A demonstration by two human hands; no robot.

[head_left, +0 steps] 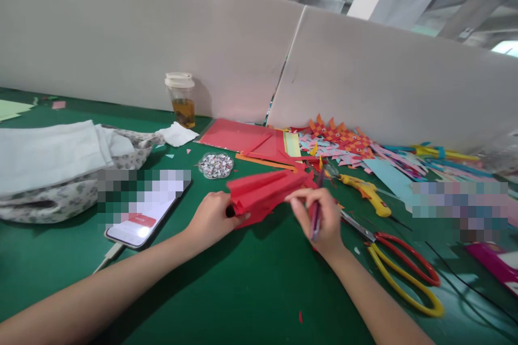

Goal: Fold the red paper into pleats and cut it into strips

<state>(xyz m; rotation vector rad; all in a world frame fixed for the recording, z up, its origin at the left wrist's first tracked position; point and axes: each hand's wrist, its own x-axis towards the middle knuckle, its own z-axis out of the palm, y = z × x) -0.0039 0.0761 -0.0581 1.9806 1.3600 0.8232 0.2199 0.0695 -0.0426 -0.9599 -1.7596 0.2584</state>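
Note:
My left hand [214, 216] is closed on the left end of a piece of folded red paper [263, 191], its thumb at the lower edge. The paper has long pleat-like folds and is raised slightly over the green table. My right hand [321, 218] is closed around a slim dark purple pen [317, 215], which points up and away. The thumb and forefinger of that hand are at the paper's right part; whether they pinch it I cannot tell. Just right of this hand lie large scissors [374, 237] with one red and one yellow handle.
A yellow glue gun [368, 194] with a black cord lies at right, near cut paper strips [335, 151] and woven orange paper fish shapes [340, 132]. Red paper sheets [243, 137], a box of googly eyes [216, 165], a phone [149, 210], a cup [181, 99] and a cloth bag [73, 194] surround the hands.

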